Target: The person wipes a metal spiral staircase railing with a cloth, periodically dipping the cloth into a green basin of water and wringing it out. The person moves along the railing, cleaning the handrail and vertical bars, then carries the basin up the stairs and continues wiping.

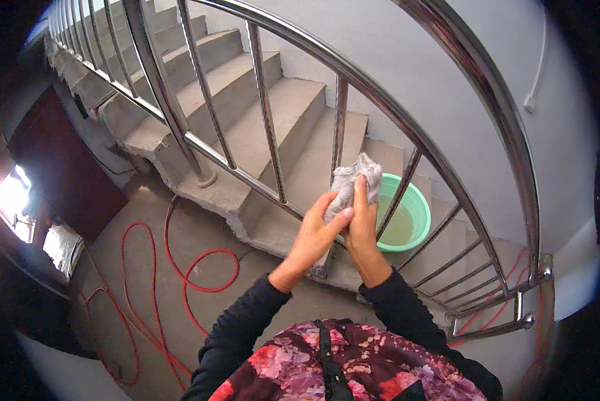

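Note:
Both of my hands are closed around a bunched grey cloth (347, 183) in front of the stair railing. My left hand (312, 228) grips its lower left side, with the thumb across towards the other hand. Along its right side lie the fingers of my right hand (364, 225). Beyond my right hand, a light green plastic basin (422, 220) with cloudy water stands on a stair step. Part of the basin is hidden behind my right hand and a baluster (400, 195).
Concrete stairs (285, 105) rise to the upper left behind a stainless steel railing (325, 47). A broad curved steel handrail (490, 75) passes at the right. Red hose (154, 275) lies in loops on the floor (239, 306). A dark red panel (64, 165) stands at the left.

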Demonstrator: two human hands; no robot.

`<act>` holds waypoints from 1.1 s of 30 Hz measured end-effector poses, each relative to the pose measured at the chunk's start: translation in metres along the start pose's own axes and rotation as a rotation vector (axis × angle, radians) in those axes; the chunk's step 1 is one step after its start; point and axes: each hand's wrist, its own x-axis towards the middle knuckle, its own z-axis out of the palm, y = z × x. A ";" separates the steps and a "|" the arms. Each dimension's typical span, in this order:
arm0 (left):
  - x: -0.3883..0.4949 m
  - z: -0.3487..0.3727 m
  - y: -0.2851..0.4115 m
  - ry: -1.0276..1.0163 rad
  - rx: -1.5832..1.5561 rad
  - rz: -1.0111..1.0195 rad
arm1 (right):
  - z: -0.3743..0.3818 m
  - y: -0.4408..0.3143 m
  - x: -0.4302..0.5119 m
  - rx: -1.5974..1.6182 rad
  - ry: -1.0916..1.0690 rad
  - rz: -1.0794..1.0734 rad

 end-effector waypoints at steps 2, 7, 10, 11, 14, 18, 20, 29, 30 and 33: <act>0.010 -0.019 0.000 -0.097 -0.030 -0.078 | 0.004 -0.002 0.012 0.241 -0.023 0.198; 0.033 -0.044 0.027 0.020 0.599 0.453 | 0.014 -0.011 0.011 0.220 -0.104 -0.119; 0.064 -0.045 0.056 0.169 0.694 0.759 | 0.030 -0.008 0.018 -0.335 -0.161 -0.716; 0.078 -0.042 0.063 0.227 0.775 0.904 | 0.029 -0.004 0.038 -0.489 -0.166 -0.867; 0.116 -0.045 0.053 0.498 0.940 0.917 | 0.043 -0.003 0.076 -0.680 -0.195 -0.991; 0.135 -0.047 0.038 0.369 0.900 0.392 | 0.026 0.014 0.085 -0.343 -0.350 -0.630; 0.138 -0.042 0.042 0.256 0.637 0.038 | 0.020 0.009 0.082 -0.081 -0.344 -0.421; 0.163 -0.034 0.081 -0.129 -0.132 0.267 | 0.078 -0.054 0.100 0.007 -0.375 -0.448; 0.165 -0.029 0.082 -0.111 -0.070 0.293 | 0.077 -0.048 0.105 -0.140 -0.302 -0.491; 0.172 -0.014 0.070 -0.038 0.069 0.350 | 0.060 -0.033 0.111 -0.344 -0.189 -0.462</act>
